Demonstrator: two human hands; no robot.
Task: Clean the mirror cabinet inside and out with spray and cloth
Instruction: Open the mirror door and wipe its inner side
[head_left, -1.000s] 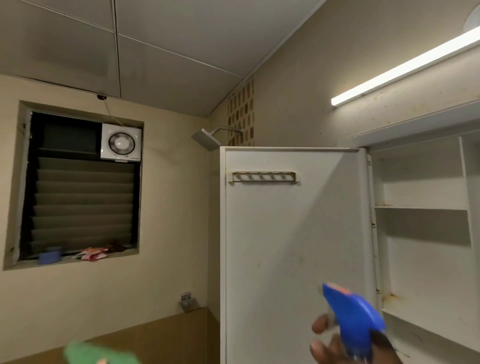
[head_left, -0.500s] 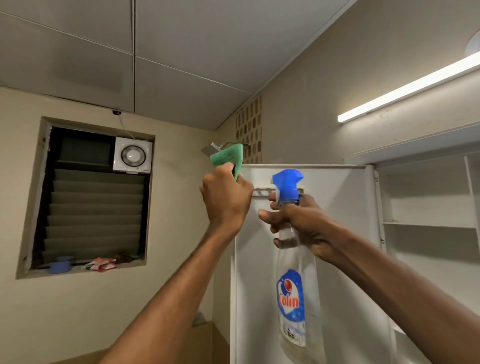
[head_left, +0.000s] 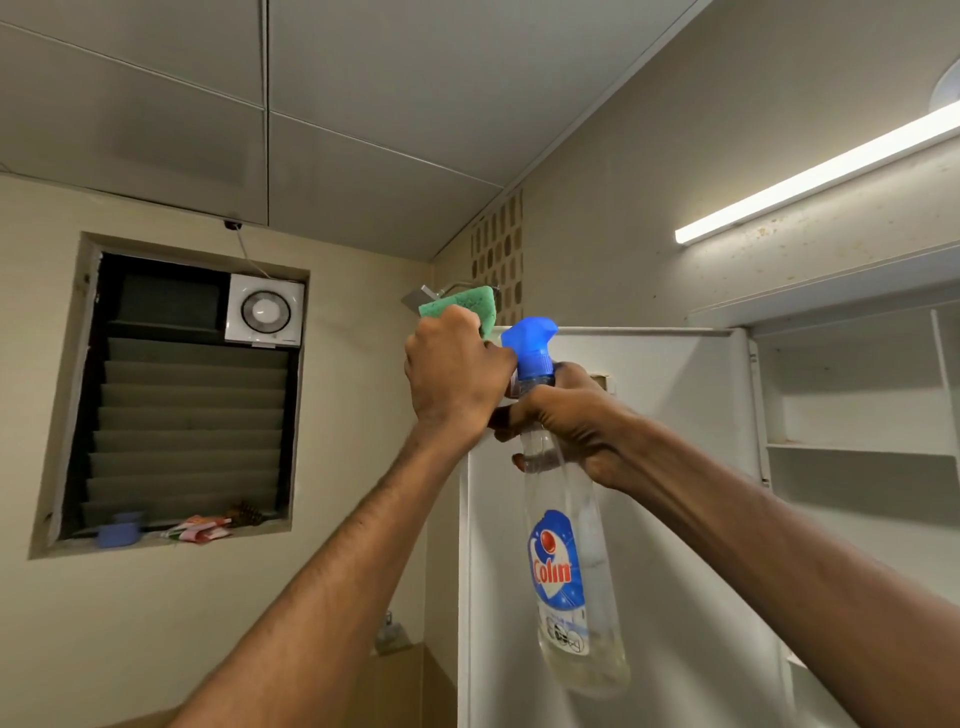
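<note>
The white cabinet door (head_left: 675, 467) stands swung open, its inner face toward me, with empty white shelves (head_left: 852, 447) to its right. My left hand (head_left: 454, 376) grips a green cloth (head_left: 462, 306) at the door's top left corner. My right hand (head_left: 571, 421) holds a clear spray bottle (head_left: 571, 571) with a blue nozzle (head_left: 532, 345) by its neck, right beside the left hand. The two hands touch. The small hook rail on the door is mostly hidden behind them.
A louvred window (head_left: 187, 415) with an exhaust fan (head_left: 265, 310) is set in the left wall, small items on its sill (head_left: 156, 538). A shower head (head_left: 415, 297) pokes out behind the cloth. A tube light (head_left: 810, 176) runs above the cabinet.
Both hands rose into view a second ago with cloth and bottle. Since half a second ago they have closed together at the door's top corner, and the view tilted slightly upward.
</note>
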